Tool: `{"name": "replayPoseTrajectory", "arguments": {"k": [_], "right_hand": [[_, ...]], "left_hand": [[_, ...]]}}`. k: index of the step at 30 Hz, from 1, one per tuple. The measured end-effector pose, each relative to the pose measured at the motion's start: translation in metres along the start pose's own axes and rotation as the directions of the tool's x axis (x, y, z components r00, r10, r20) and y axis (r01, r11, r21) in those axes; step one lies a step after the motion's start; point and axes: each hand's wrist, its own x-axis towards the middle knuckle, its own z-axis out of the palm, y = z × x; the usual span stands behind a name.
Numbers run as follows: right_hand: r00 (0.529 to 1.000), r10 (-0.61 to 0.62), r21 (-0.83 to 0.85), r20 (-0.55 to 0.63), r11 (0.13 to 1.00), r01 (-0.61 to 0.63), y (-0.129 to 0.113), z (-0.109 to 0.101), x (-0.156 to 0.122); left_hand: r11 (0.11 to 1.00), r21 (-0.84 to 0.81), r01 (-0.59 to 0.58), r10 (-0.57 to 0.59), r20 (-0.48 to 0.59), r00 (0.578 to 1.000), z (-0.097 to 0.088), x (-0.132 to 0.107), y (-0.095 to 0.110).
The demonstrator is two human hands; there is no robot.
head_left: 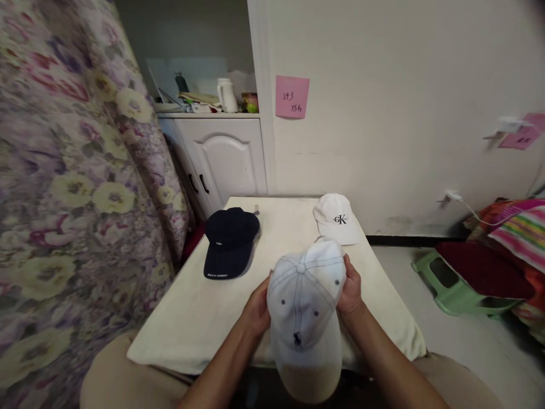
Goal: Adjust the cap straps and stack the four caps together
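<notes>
A light blue baseball cap (304, 295) with dark stitching and a small dark embroidered logo is held up over the table's near edge, its brim pointing down toward me. My left hand (258, 307) grips its left side and my right hand (351, 287) grips its right side; the cap hides some of the fingers. On the table's left part lies a navy baseball cap (230, 241), brim toward me, with small white lettering along the brim edge. A white baseball cap (336, 218) with black "CK" letters sits at the far right of the table.
The table (204, 329) wears a cream cloth. A floral curtain (85, 199) hangs at the left. Behind stands a white cabinet (225, 153) with a white jug (227, 95) on top. A green stool (451, 292) with a dark red cover is on the floor at right.
</notes>
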Motion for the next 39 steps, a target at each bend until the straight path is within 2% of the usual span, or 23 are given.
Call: {"name": "replayPoseTrajectory", "arguments": {"k": [3,7,11,14,16,19,22,25,27,31,33,37,39], "right_hand": [[1.000,-0.026,0.010,0.000,1.000,0.026,-0.004,0.006,0.000],[0.995,-0.098,0.025,-0.027,0.995,0.099,-0.009,0.007,0.004],[0.980,-0.186,0.084,-0.075,0.978,0.192,-0.014,0.004,0.010],[0.979,-0.180,0.122,-0.098,0.974,0.191,-0.015,0.001,0.013],[0.985,-0.143,0.127,-0.093,0.980,0.155,-0.015,0.000,0.013],[0.998,-0.064,0.126,-0.017,0.990,0.066,-0.009,-0.001,0.012],[0.996,0.044,0.096,0.080,0.994,-0.051,0.003,-0.002,0.010],[0.982,0.133,0.021,0.137,0.990,-0.137,0.016,-0.004,0.010],[0.979,0.143,-0.008,0.149,0.990,-0.143,0.023,-0.004,0.010],[0.990,0.072,0.021,0.122,0.997,-0.075,0.029,-0.004,0.012],[0.993,0.050,0.034,0.109,0.998,-0.054,0.029,-0.005,0.012],[0.990,0.089,0.053,0.108,0.994,-0.095,0.027,-0.006,0.012],[0.995,0.071,0.094,0.071,0.993,-0.078,0.024,-0.009,0.013]], "left_hand": [[0.998,-0.058,0.023,-0.018,0.085,0.996,-0.011,-0.009,-0.007],[0.994,-0.094,0.061,-0.036,0.242,0.970,-0.027,-0.032,-0.028],[0.996,-0.069,0.050,-0.030,0.266,0.963,-0.030,-0.057,-0.050],[0.998,-0.048,0.028,-0.016,0.248,0.969,-0.026,-0.065,-0.057],[1.000,-0.028,0.006,0.000,0.216,0.976,-0.024,-0.065,-0.053],[0.998,-0.027,-0.051,0.054,0.148,0.987,-0.024,-0.059,-0.033],[0.988,-0.108,-0.106,0.114,0.063,0.992,-0.029,-0.053,-0.009],[0.969,-0.197,-0.153,0.153,-0.011,0.988,-0.031,-0.051,0.004],[0.964,-0.218,-0.153,0.159,0.007,0.987,-0.027,-0.054,0.007],[0.959,-0.237,-0.157,0.199,0.162,0.967,-0.013,-0.064,0.003],[0.956,-0.238,-0.173,0.222,0.195,0.955,-0.007,-0.067,-0.001],[0.961,-0.214,-0.178,0.209,0.133,0.969,-0.003,-0.070,-0.003],[0.964,-0.201,-0.176,0.199,0.100,0.975,-0.004,-0.071,-0.001]]}}
